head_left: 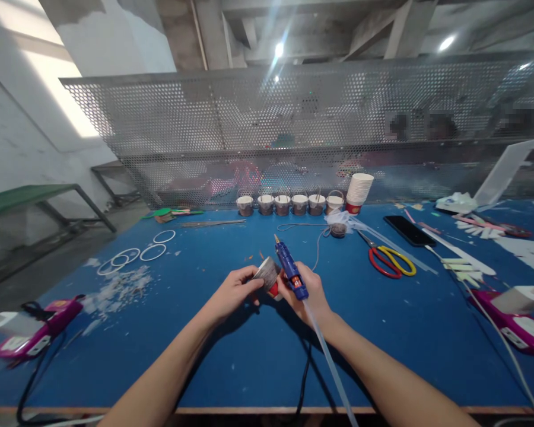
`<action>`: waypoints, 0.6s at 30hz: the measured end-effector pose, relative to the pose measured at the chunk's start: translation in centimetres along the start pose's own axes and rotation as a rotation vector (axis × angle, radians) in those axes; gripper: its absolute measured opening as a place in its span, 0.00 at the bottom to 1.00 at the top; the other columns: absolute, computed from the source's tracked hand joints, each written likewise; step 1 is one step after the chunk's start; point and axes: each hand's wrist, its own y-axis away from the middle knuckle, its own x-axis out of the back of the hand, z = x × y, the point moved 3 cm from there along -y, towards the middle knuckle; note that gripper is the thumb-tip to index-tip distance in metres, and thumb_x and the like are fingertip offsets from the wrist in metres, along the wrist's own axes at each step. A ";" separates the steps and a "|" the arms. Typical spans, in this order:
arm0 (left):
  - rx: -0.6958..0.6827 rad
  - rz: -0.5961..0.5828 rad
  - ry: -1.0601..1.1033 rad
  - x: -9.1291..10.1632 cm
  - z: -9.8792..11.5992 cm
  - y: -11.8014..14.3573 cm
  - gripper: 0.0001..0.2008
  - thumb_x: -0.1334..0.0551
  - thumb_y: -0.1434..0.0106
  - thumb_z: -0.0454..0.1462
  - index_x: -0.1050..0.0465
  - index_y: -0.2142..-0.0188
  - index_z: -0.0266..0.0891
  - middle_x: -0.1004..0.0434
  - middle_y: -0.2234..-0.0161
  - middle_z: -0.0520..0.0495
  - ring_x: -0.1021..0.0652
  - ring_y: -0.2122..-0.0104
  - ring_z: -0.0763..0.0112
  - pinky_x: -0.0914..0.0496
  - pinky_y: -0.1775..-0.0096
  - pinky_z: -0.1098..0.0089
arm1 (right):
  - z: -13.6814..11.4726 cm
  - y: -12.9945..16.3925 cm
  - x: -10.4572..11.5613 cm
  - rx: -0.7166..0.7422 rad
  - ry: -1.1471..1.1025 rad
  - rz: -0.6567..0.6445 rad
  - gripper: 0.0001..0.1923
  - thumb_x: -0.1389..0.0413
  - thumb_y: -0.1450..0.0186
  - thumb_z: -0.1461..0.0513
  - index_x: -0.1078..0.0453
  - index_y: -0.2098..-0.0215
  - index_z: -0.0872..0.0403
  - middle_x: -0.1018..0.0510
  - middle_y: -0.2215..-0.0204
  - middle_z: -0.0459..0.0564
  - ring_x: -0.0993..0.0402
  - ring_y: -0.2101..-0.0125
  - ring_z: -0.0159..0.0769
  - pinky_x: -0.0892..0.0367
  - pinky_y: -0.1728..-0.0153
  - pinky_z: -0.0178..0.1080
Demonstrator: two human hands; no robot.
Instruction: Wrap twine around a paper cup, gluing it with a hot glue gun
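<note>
Right hand [309, 293] fingers grip glue gun [290, 274]; left hand [234, 292] fingers hold cup [267, 274].

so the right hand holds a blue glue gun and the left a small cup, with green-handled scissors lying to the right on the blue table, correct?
Not quite: the head view shows the scissors have one red and one yellow handle, not green. The rest stands: right hand holds the blue glue gun, left hand the small cup, on the blue table.

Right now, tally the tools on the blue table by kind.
Glue guns: 3, blue in the right hand, magenta at left and right
Scissors: 1
Phone: 1
Total: 5
</note>
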 end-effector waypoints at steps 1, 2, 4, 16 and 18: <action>-0.006 0.004 0.006 0.0 0.1 0.0 0.09 0.39 0.45 0.42 0.29 0.73 0.38 0.29 0.75 0.52 0.29 0.79 0.74 0.33 0.71 0.69 | -0.1 0.0 0.1 0.005 0.011 0.002 0.05 0.46 0.38 0.61 0.36 0.71 0.52 0.26 0.75 0.47 0.30 0.74 0.35 0.36 0.69 0.36; -0.016 0.011 0.005 -0.1 0.2 0.1 0.09 0.39 0.46 0.42 0.30 0.74 0.38 0.31 0.76 0.53 0.29 0.78 0.74 0.34 0.71 0.69 | -0.1 -0.1 0.1 0.010 0.023 0.005 0.04 0.46 0.38 0.61 0.36 0.71 0.52 0.26 0.75 0.47 0.30 0.74 0.35 0.36 0.69 0.36; -0.042 0.025 -0.021 -0.1 0.4 0.1 0.06 0.39 0.48 0.39 0.31 0.75 0.38 0.33 0.78 0.54 0.30 0.78 0.75 0.36 0.71 0.70 | -0.3 -0.1 0.3 0.034 0.047 0.016 0.04 0.46 0.38 0.61 0.36 0.71 0.52 0.26 0.75 0.47 0.30 0.73 0.36 0.36 0.68 0.36; -0.056 0.103 -0.145 -0.6 0.9 0.2 0.07 0.38 0.54 0.37 0.37 0.77 0.39 0.39 0.80 0.57 0.37 0.79 0.78 0.43 0.75 0.74 | -0.1 -0.3 0.6 0.120 0.062 0.057 0.05 0.47 0.38 0.61 0.38 0.72 0.50 0.26 0.75 0.48 0.31 0.73 0.38 0.36 0.69 0.38; -0.067 0.131 -0.191 -0.7 0.7 0.2 0.06 0.39 0.53 0.37 0.37 0.77 0.39 0.38 0.80 0.57 0.35 0.79 0.77 0.41 0.75 0.73 | 0.2 -0.6 0.8 0.033 0.028 0.070 0.05 0.47 0.38 0.61 0.37 0.72 0.51 0.26 0.75 0.48 0.30 0.73 0.38 0.36 0.69 0.38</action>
